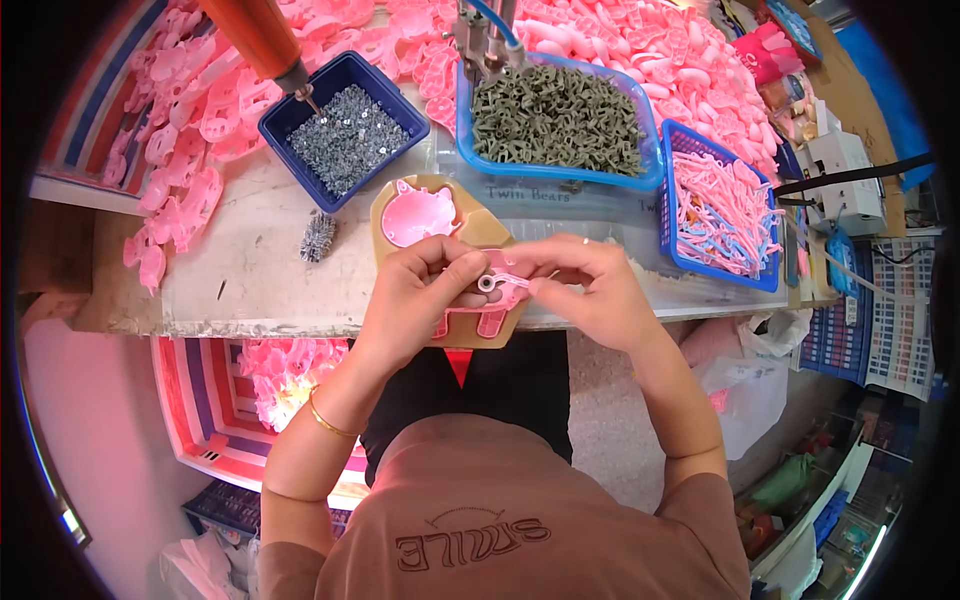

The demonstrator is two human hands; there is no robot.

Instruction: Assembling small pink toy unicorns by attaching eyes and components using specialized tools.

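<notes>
In front of me at the table's near edge sits a tan moulded jig (pixel 481 212). A pink animal-head-shaped shell (pixel 418 216) lies in its upper left recess, and more pink moulded plastic (pixel 490 323) fills its lower part, partly hidden by my hands. Over that lower part, my left hand (pixel 432 285) is closed with thumb and fingertips at the ring end of a small pink plastic lever (pixel 508 280). A dark round piece shows at the ring. My right hand (pixel 590 285) pinches the lever's other end. Whether the lever touches the pink plastic below, I cannot tell.
An orange power screwdriver (pixel 258 38) hangs over a dark blue bin (pixel 418 132) of screws, with a screw cluster (pixel 317 238) nearby. Behind the jig stands a light blue tray (pixel 560 177) of grey-green parts. A blue basket (pixel 700 266) holds pink and blue levers. Pink shells (pixel 600 30) pile behind.
</notes>
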